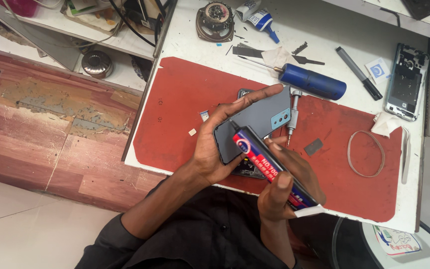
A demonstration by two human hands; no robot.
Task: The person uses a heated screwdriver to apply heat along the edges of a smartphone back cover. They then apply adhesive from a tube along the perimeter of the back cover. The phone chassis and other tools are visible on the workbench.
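Red mat (185, 99) below; left fingers (255, 94) cradle phone (255, 127), right fingers (282, 182) grip glue tube (269, 167).

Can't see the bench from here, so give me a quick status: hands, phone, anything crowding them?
Left hand grips grey phone back. Right hand grips glue tube, nozzle at phone's edge. Small screwdriver lies just behind.

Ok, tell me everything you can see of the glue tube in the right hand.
The glue tube is long and slim, dark-bodied with a red and blue label and a thin black nozzle at its upper end. It looks like soft metal or plastic; its lower end is flattened and pale. It lies tilted, nozzle up-left, and its tip meets the edge of the grey phone back cover that the left hand holds above the red mat. The right hand grips it around the lower half, thumb on top.
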